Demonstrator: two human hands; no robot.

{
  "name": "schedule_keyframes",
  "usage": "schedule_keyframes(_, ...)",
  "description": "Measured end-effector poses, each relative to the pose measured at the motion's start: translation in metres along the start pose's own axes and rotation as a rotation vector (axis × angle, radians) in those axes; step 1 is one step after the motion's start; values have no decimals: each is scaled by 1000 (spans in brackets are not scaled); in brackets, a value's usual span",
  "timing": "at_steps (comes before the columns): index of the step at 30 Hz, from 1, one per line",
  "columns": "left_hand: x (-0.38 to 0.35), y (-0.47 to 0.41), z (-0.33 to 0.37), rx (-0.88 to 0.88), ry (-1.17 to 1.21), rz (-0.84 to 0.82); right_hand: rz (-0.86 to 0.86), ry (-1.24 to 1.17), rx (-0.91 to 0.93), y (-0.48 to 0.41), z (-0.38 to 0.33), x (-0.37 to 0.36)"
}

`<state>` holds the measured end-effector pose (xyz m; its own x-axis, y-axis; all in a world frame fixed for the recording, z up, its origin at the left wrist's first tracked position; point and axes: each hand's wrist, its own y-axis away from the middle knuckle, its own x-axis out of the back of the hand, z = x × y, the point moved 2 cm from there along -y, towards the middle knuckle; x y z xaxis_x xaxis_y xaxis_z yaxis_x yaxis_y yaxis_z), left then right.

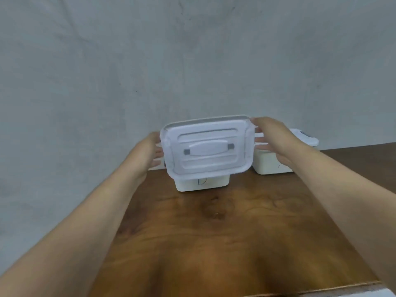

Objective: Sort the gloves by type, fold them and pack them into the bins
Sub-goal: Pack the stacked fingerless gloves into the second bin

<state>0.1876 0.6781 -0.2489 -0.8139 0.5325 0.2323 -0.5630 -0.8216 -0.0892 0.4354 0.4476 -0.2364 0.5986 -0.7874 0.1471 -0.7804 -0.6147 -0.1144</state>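
Observation:
A white bin lid (206,146) with a flat handle and grey hinge pins is tilted toward me, held above a white bin (202,183) marked with a pencilled "D". My left hand (150,153) grips the lid's left edge and my right hand (273,138) grips its right edge. The lid hides the bin's opening, so its contents cannot be seen. A second white bin (269,165) with its lid (304,137) on stands behind my right hand. No gloves are visible.
Both bins stand at the far edge of a brown wooden table (225,232) against a grey wall (150,61). The table's left edge runs diagonally under my left forearm. A pale strip shows at the near right corner (364,291).

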Motion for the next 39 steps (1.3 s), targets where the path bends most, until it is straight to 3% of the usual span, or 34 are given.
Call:
schedule_keyframes(4,17,-21,24,-110,68,3,9,-58,123,-19,-23,-14)
schedule_keyframes(11,18,-85,7,-69,178,62,-7,-62,58,-79,9,-40)
schedule_keyframes(22,-9,-163,-82,95,-19,105,65,132,-56,-146,84,-60)
schedule_keyframes(25,-9,-169,-99,106,-111,223,153,143,14,-152,95,-62)
schedule_keyframes(29,-18,-175,-112,103,-177,200,154,136,-2,-159,99,-70)
schedule_keyframes(34,-32,-174,-116,41,-343,44,-69,384,104,-170,98,-94)
schedule_keyframes(39,-42,-177,-116,10,-483,8,-312,725,198,-184,106,-121)
